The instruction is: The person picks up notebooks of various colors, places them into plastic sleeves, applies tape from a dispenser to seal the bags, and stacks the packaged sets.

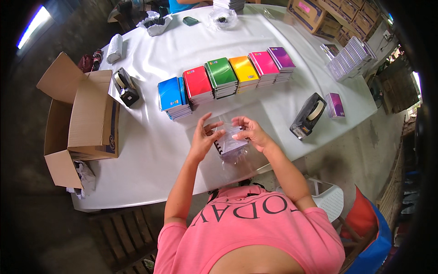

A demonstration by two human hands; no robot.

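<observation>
A small stack of spiral notebooks [229, 145] with a pale top lies in front of me near the table's edge, in clear plastic film [233, 157]. My left hand [208, 137] is over its left side, thumb and fingers closed on the film. From the right, my right hand [252, 133] pinches the film with bent fingers above the notebooks' far edge. Just beyond my hands runs a row of notebook stacks: blue [169, 93], red [197, 82], green [221, 72], yellow [244, 68], pink [263, 63] and purple [281, 58].
Black tape dispensers stand at right [308, 116] and left [125, 87]. A small purple notebook stack [335, 105] lies right, below a tall leaning stack [351, 59]. An open cardboard box [91, 118] occupies the left. A white chair [329, 201] stands near my right side.
</observation>
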